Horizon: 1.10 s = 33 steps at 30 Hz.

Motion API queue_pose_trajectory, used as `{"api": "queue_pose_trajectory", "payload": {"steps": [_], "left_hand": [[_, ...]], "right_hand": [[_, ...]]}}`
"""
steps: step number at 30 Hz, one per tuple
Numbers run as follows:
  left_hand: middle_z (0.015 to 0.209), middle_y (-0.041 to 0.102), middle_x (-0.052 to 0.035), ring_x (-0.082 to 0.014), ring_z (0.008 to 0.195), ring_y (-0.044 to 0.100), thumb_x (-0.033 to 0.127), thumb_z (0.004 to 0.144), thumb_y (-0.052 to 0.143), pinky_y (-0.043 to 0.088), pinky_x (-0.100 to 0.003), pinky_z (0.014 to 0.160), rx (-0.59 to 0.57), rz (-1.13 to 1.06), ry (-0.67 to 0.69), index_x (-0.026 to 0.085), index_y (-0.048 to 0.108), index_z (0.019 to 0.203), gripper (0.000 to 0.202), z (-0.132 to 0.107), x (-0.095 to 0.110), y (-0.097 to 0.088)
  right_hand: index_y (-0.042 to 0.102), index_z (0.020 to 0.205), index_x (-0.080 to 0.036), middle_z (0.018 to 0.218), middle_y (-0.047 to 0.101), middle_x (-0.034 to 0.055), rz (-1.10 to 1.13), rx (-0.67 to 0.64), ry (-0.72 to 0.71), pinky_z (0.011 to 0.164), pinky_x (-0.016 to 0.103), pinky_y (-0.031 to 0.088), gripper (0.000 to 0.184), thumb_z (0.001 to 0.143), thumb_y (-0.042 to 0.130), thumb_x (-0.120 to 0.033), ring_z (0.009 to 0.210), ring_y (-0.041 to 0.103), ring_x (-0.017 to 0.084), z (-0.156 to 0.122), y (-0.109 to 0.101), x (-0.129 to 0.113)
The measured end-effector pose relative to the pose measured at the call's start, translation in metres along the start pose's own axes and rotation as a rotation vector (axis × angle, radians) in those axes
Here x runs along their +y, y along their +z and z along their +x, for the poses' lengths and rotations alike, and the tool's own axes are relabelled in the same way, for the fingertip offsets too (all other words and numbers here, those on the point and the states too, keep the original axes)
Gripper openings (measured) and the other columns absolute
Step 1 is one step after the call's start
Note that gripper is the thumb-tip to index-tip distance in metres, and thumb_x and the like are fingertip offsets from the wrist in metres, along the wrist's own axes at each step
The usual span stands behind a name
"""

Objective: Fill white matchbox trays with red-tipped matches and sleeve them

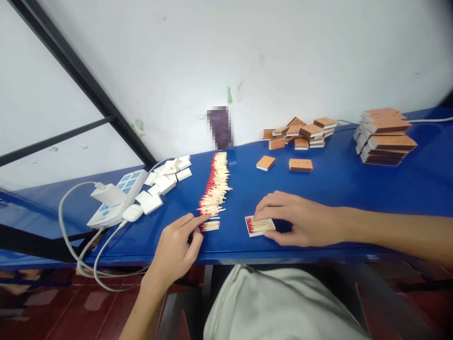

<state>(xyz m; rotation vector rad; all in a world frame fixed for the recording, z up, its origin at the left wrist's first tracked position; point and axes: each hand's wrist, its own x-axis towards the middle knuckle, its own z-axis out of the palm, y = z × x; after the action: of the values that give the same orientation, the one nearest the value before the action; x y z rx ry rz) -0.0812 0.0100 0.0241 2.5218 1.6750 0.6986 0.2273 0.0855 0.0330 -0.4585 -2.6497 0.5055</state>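
My right hand [299, 219] grips a white matchbox tray [247, 228] between thumb and fingers. Red-tipped matches [257, 225] lie in the tray, heads to the left, and it rests on the blue table. At the near end of a long row of loose matches [217, 182], my left hand [180, 243] touches the matches with its outstretched index finger. Its thumb is apart from that finger, and no object shows in its grasp. Just beyond that fingertip, a small group of matches [211, 226] lies slightly separate from the row.
White empty trays [164, 182] are heaped at the left beside a power strip [120, 196] with plugs and looping cables. Closed matchboxes [307, 132] lie piled at the back, two more [300, 165] in front. A matchbox stack [385, 137] stands right. A wall borders the table.
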Motion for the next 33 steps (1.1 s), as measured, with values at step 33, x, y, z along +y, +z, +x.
{"api": "queue_pose_trajectory", "payload": {"steps": [33], "left_hand": [[0.076, 0.057, -0.0027, -0.0136, 0.067, 0.053, 0.012, 0.095, 0.041, 0.044, -0.024, 0.061, 0.016, -0.037, 0.206, 0.021, 0.074, 0.112, 0.038, -0.0041, -0.0028, 0.0001]], "right_hand": [[0.068, 0.110, -0.019, 0.110, 0.068, 0.0094, 0.003, -0.011, 0.026, 0.092, 0.039, 0.047, 0.024, 0.091, 0.058, -0.031, 0.100, 0.062, 0.022, 0.0006, -0.0013, -0.0018]]}}
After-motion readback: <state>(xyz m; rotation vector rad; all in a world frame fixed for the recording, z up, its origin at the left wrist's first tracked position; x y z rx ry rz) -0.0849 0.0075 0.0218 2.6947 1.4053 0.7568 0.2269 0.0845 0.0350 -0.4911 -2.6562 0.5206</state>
